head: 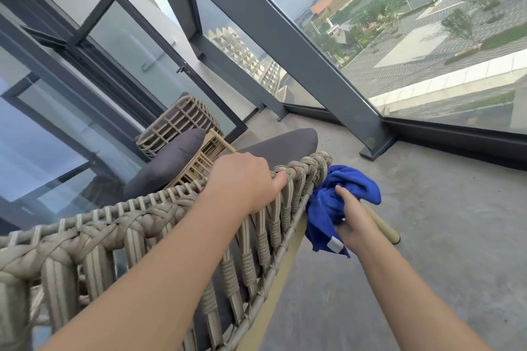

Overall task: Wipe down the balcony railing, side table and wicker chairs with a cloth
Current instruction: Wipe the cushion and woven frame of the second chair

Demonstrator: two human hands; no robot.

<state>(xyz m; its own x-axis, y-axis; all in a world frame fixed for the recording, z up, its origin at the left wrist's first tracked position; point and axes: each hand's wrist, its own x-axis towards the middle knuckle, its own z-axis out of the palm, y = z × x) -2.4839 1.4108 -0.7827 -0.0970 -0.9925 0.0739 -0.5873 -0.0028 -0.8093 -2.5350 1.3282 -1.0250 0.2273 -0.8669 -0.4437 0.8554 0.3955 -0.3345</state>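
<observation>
The left hand [242, 179] gripped the braided top rail of the wicker chair [159, 225] — rigid yet light, best steadied there — while the right hand [352, 219] held the bunched blue cloth [328, 208], soft and pliable, pressed against the chair's outer corner.

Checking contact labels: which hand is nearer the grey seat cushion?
Left. The left hand grips the woven chair rim right beside the grey seat cushion; the right hand holds the blue cloth outside the chair.

cloth [339, 194]: blue | wicker chair [159, 216]: beige weave | cushion [281, 145]: dark grey | railing [285, 28]: charcoal
</observation>
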